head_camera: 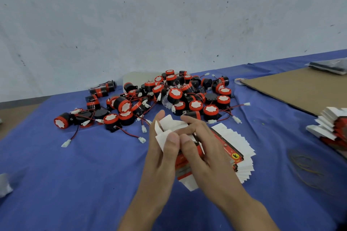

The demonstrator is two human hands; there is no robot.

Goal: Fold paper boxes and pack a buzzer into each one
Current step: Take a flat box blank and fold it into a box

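My left hand (161, 154) and my right hand (204, 148) both grip one red-and-white paper box (170, 127) above the blue cloth, its white flaps sticking up between my fingers. Under my right hand lies a fanned stack of flat box blanks (236, 148), red printed faces up with white flaps showing. Beyond my hands a heap of black-and-red buzzers (174, 93) with red-black wires and white plugs spreads across the cloth.
A blue cloth (75, 165) covers the table. A brown cardboard sheet (300, 88) lies at the right, with a dark packet (330, 66) on its far corner. Another stack of box blanks (332, 127) sits at the right edge. Rubber bands (308, 167) lie nearby.
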